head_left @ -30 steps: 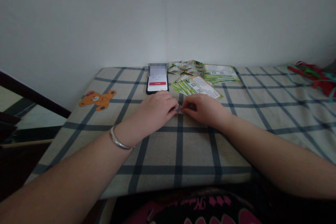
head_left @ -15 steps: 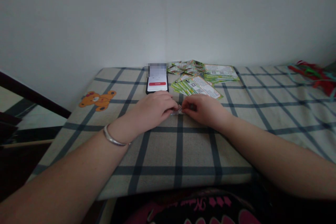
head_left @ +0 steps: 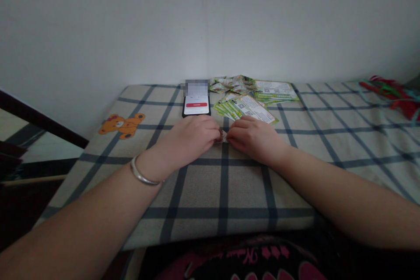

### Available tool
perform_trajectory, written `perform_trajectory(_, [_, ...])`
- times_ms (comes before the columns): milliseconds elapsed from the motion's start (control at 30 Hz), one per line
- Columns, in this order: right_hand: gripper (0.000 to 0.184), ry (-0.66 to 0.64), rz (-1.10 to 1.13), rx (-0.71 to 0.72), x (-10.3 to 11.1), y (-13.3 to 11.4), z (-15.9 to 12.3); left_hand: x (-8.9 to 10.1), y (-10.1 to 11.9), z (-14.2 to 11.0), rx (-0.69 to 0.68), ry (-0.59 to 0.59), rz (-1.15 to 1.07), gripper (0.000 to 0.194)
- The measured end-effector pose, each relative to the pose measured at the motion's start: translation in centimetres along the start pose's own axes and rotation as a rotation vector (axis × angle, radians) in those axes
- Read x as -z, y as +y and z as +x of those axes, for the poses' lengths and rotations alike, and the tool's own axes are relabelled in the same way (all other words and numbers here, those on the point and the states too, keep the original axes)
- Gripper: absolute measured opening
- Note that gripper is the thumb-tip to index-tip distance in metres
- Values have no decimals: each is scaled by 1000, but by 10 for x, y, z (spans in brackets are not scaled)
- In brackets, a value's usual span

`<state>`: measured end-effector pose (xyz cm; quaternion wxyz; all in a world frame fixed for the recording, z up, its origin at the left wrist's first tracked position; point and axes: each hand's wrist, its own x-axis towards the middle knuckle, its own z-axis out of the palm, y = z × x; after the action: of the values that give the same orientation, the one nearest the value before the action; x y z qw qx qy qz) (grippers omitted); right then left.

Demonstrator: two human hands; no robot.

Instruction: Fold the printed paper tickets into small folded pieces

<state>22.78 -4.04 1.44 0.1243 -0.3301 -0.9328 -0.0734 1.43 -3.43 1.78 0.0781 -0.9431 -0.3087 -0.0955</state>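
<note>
The small patterned paper piece (head_left: 224,136) lay low over the checked tablecloth (head_left: 246,188), between your two hands and mostly covered by your fingers. Your left hand (head_left: 197,135) pinched its left end at the fingertips; your right hand (head_left: 257,142) pinched its right end, knuckles up. The phone (head_left: 197,106), screen lit with a red button, lay just beyond your left hand. The fanned leaflets (head_left: 251,109) lay just beyond your right hand, with the folded papers (head_left: 233,84) behind them and the leaflet stack (head_left: 277,90) to the right, near the wall (head_left: 210,22). You wore a silver bangle (head_left: 141,174) on your left wrist. The orange bear figure (head_left: 122,126) lay flat farther left; the red bundle (head_left: 393,96) sat at the far right.
</note>
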Motion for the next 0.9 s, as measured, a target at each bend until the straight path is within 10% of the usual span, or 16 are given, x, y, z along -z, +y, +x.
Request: perform_trajectory(900, [25,18,7,192,6,5,-6,6,19,-21,-60,-16,166,31])
